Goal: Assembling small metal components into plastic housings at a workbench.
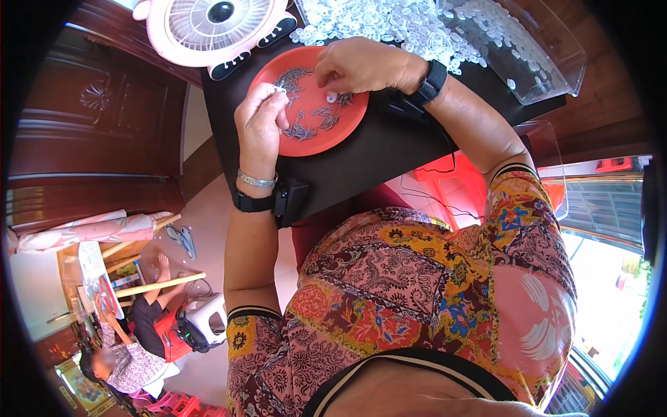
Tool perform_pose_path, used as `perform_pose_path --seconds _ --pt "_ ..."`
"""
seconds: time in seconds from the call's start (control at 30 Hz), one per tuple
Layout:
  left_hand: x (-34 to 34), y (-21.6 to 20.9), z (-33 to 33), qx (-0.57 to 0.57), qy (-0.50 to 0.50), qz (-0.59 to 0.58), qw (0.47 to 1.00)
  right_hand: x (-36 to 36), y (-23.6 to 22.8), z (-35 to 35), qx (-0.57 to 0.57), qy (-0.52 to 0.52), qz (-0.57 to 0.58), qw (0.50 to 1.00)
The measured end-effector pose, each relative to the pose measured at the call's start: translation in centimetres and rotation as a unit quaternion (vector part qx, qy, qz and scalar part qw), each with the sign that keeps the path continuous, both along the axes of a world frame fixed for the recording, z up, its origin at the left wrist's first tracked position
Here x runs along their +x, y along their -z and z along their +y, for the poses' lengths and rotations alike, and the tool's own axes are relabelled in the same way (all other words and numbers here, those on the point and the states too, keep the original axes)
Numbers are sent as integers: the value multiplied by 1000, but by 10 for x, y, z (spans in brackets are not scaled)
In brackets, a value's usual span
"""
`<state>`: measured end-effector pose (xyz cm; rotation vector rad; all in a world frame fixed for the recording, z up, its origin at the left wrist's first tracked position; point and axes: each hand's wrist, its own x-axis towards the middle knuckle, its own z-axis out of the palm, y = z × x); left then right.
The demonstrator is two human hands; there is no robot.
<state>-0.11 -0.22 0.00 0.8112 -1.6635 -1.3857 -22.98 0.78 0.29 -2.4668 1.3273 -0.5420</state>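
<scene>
A round red plate (354, 115) lies on a black table (375, 153), strewn with several small grey metal pieces (306, 128). My left hand (260, 121) hovers over the plate's left edge, its fingertips pinched on a small metal piece. My right hand (365, 66) is above the plate's upper right, its fingers pinching a small white plastic piece (332, 97). Both wrists wear black bands; the left also has a silver bracelet.
A heap of white plastic pieces (389, 24) lies behind the plate, beside a clear plastic tray (549, 62) holding more. A pink fan (215, 28) stands at the table's far left. Dark wooden panelling is on the left. Another person sits on the floor at lower left.
</scene>
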Motion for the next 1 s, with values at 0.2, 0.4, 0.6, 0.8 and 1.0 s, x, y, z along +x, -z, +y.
perform_pose_path --seconds 0.2,0.4,0.6,0.8,1.0 --pt "3 1 -3 -9 5 -12 1000 9 0 2 52 10 56 997" --pt "5 0 -3 -9 4 -22 1000 18 4 4 6 -7 50 999" --pt "1 -2 2 26 49 44 998 28 -1 4 61 46 -234 969" --pt "0 0 0 47 77 78 993 35 -5 9 140 -42 -382 913" --pt "3 0 -4 72 105 129 983 34 -9 9 190 -63 -401 894"
